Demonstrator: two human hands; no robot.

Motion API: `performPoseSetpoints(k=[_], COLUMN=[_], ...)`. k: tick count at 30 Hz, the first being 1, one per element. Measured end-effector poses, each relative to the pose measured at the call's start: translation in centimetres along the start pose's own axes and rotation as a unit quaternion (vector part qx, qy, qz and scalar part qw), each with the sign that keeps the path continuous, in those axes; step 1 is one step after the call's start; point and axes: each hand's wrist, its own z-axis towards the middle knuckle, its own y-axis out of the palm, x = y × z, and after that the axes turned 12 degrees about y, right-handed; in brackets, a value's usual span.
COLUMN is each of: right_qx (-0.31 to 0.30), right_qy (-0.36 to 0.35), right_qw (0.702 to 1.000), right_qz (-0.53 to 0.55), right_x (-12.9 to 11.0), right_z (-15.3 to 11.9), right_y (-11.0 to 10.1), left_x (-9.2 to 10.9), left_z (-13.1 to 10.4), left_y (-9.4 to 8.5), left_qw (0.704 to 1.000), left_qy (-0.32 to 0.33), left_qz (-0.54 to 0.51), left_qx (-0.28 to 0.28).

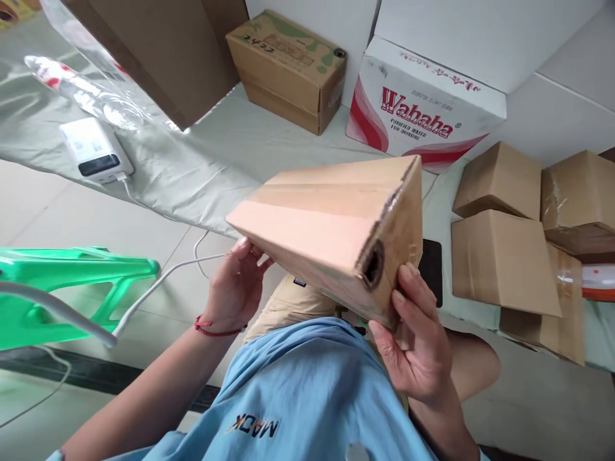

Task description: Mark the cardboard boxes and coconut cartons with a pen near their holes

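Observation:
A brown cardboard box is held tilted above my lap, its seamed face turned up. A dark-edged round hole shows at its near right corner. My left hand, with a red cord bracelet at the wrist, grips the box's left end from below; some of its fingers are hidden under it. At the right end my right hand holds the lower corner, thumb below and fingers against the end face. The box's underside is mostly out of sight.
On the cloth-covered surface stand a printed carton, a white Wahaha box, several plain cardboard boxes, a power bank with a cable, and plastic bottles. A green stool stands at left.

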Motion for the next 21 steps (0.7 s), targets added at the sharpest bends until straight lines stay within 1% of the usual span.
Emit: performPoseSetpoints(k=[4,6,9,12,14,16,18,19,21], right_qx=[0.036,0.04,0.036,0.036,0.035,0.02,-0.008,-0.028,-0.061], right_qy=[0.072,0.08,0.063,0.021,-0.017,-0.047,-0.066,-0.077,-0.107], right_qw=[0.996,0.996,0.997,0.998,0.996,0.993,0.993,0.992,0.987], right_qz=[0.033,0.028,-0.001,-0.045,-0.083,-0.106,-0.102,-0.097,-0.099], right_x=[1.3,1.6,1.3,0.0,-1.3,-2.9,-4.5,-5.2,-6.3], right_z=[-2.1,-2.4,-1.8,-0.6,0.0,0.5,1.0,1.3,2.2], right_y=[-0.4,-0.5,-0.5,-0.6,-0.8,-1.3,-1.6,-1.7,-1.5], left_x=[0.0,0.3,0.7,0.9,1.0,0.8,0.3,0.0,-0.6], left_z=[-0.5,-0.3,0.2,0.5,0.6,0.8,1.0,1.2,1.5], left_y=[1.0,1.6,1.7,1.1,0.3,-0.4,-0.8,-0.8,-0.6], left_qw=[0.999,0.999,0.999,0.999,1.0,0.998,0.993,0.99,0.987], left_qy=[-0.037,-0.043,-0.035,-0.01,-0.015,-0.049,-0.098,-0.116,-0.132], left_qz=[-0.005,0.005,0.01,0.013,0.019,0.025,0.027,0.027,0.015], left_qx=[0.006,0.018,0.03,0.031,0.019,-0.016,-0.06,-0.076,-0.094])
